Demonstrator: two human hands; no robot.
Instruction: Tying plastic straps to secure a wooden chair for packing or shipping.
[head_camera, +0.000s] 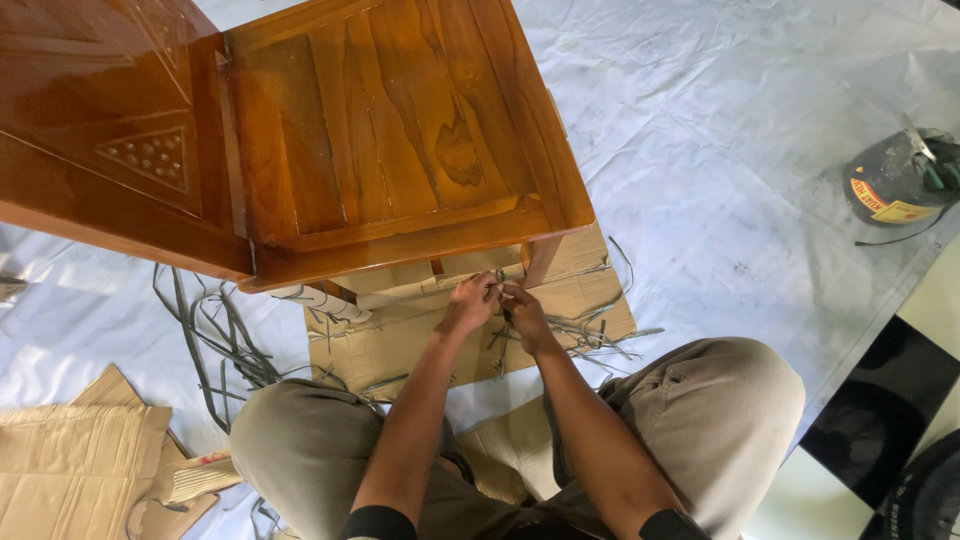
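A: What did the hands hold?
B: The left hand (470, 302) and right hand (524, 312) met, fingers pinched on a thin grey strap (500, 340), just below the chair (400, 130) seat's front edge; the strap hung narrow and frayed over the cardboard (400, 345).
A: And the chair?
B: Glossy, reddish-brown wood; strongly grained.

- Flattened brown cardboard sheet (400, 340) at six o'clock of the frame's centre, under the wooden furniture.
- Folded brown cardboard pile (75, 460) at eight o'clock.
- Yellow-and-red label (893, 205) on a dark round can (885, 175) at three o'clock.
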